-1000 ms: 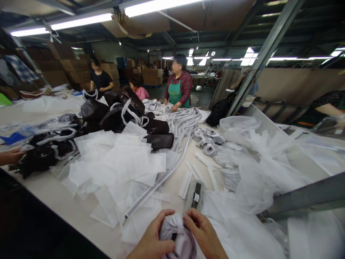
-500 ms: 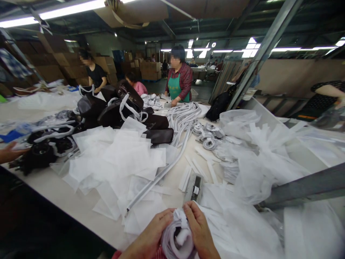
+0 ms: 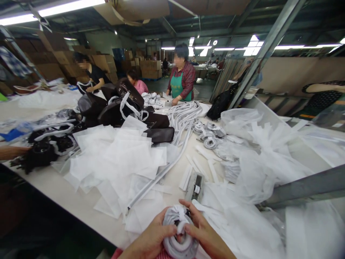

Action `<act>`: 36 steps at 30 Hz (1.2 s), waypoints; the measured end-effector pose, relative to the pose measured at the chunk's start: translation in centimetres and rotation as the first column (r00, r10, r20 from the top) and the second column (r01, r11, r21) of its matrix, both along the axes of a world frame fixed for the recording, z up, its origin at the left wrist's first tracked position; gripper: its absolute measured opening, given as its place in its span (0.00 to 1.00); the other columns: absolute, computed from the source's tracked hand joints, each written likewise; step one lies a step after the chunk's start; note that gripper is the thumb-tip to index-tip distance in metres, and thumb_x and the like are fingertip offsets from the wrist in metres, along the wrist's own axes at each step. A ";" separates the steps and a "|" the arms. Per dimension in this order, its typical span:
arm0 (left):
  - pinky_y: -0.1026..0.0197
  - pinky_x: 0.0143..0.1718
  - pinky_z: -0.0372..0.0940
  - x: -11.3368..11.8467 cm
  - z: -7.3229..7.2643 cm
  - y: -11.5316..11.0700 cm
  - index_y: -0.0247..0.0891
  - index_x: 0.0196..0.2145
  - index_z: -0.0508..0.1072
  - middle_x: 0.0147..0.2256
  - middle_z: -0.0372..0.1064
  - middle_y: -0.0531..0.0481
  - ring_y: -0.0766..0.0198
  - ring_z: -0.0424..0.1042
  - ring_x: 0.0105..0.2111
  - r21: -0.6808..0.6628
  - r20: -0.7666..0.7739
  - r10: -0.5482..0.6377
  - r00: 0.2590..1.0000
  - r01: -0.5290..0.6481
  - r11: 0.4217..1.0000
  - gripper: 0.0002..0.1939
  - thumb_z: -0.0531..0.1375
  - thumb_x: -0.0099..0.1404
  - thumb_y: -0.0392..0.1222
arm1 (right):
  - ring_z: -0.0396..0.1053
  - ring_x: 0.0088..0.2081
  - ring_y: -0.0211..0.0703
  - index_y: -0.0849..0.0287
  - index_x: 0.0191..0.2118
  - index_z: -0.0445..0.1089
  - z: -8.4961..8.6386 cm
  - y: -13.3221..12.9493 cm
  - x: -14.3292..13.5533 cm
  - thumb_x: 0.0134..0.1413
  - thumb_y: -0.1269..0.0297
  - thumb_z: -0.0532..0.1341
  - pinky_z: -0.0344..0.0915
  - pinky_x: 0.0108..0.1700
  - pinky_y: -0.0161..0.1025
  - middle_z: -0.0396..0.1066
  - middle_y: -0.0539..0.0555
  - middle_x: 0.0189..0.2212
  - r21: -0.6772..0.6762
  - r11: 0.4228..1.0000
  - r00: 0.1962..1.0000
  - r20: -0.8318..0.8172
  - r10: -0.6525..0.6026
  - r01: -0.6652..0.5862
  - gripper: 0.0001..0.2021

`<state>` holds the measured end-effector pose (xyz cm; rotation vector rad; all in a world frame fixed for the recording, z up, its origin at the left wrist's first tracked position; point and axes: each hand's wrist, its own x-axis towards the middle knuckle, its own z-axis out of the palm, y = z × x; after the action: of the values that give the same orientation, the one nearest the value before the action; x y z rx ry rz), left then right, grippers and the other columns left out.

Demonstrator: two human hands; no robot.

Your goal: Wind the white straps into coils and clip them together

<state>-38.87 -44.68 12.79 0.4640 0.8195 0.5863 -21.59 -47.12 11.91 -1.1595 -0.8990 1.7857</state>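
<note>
A coiled strap wrapped in white material is held between my two hands at the bottom centre. My left hand grips its left side, thumb pressed on the coil near its hole. On the right side, my right hand holds it with the thumb at the centre and the index finger stretched over the top. A white band crosses the top of the coil. Just beyond my hands lies a grey metal dispenser. Thin white sheets are piled to the left, and a long wrapped strap runs beside them.
Dark bags are heaped beyond the sheets. More coils and clear plastic bags lie right. A metal beam juts in at right. A person's hand reaches in at left; several people work behind the table.
The coil has turned more face-up in my hands. Both thumbs have moved from its top edge onto its middle. The hand at far left has moved closer to the black straps.
</note>
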 end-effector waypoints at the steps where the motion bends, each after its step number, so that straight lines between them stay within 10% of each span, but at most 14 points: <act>1: 0.65 0.31 0.62 -0.1 0.0 0.0 0.33 0.44 0.71 0.31 0.73 0.49 0.70 0.67 0.25 0.001 0.013 -0.007 1.000 0.007 1.000 0.25 0.64 0.45 0.29 | 0.68 0.48 0.48 0.54 0.61 0.56 0.0 -0.2 0.1 0.46 0.50 0.67 0.61 0.52 0.42 0.72 0.54 0.44 0.009 1.000 1.000 -0.022 -0.001 0.002 0.37; 11: 0.62 0.38 0.61 -1.3 -1.1 -0.4 0.35 0.49 0.69 0.34 0.73 0.49 0.63 0.71 0.34 0.067 0.093 -0.060 0.994 0.054 0.996 0.37 0.56 0.37 0.21 | 0.59 0.60 0.55 0.51 0.41 0.75 -1.7 -0.6 0.4 0.55 0.59 0.58 0.52 0.63 0.51 0.62 0.59 0.59 0.296 0.947 0.891 0.452 -0.025 -0.123 0.11; 20: 0.63 0.35 0.59 -0.5 -1.2 -0.6 0.35 0.45 0.69 0.32 0.70 0.52 0.64 0.68 0.33 0.011 0.058 -0.043 0.997 0.042 0.999 0.36 0.53 0.33 0.23 | 0.59 0.61 0.54 0.51 0.34 0.76 1.0 -0.1 0.8 0.50 0.71 0.58 0.54 0.62 0.52 0.58 0.56 0.63 0.232 0.915 0.777 0.618 0.123 -0.329 0.11; 25: 0.62 0.36 0.60 -0.4 -1.1 -0.7 0.35 0.43 0.68 0.32 0.70 0.51 0.62 0.69 0.34 0.029 0.019 -0.022 1.000 0.022 0.999 0.30 0.53 0.37 0.26 | 0.43 0.68 0.55 0.53 0.33 0.76 1.0 0.6 0.6 0.49 0.74 0.55 0.47 0.65 0.56 0.52 0.55 0.66 0.303 0.856 0.688 0.721 0.082 -0.419 0.13; 28: 0.63 0.34 0.59 -0.4 -0.8 -0.4 0.36 0.45 0.67 0.31 0.69 0.53 0.64 0.69 0.32 0.026 0.023 -0.070 0.997 0.070 0.997 0.30 0.55 0.40 0.26 | 0.56 0.64 0.55 0.55 0.33 0.76 0.6 0.7 0.4 0.53 0.73 0.52 0.57 0.61 0.52 0.54 0.58 0.65 0.295 0.835 0.674 0.730 0.117 -0.465 0.14; 36: 0.56 0.45 0.63 -1.0 -0.1 -0.2 0.32 0.49 0.69 0.42 0.73 0.40 0.59 0.73 0.39 0.024 0.279 -0.026 0.960 0.020 1.000 0.21 0.64 0.58 0.39 | 0.53 0.65 0.54 0.59 0.64 0.55 -1.9 -0.4 1.1 0.53 0.61 0.58 0.49 0.66 0.54 0.56 0.62 0.64 0.188 0.976 0.830 0.557 -0.017 -0.106 0.32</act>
<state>-39.89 -44.91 12.70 0.3984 0.5384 0.6234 -20.45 -47.53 10.06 -1.5581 -1.4281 1.3467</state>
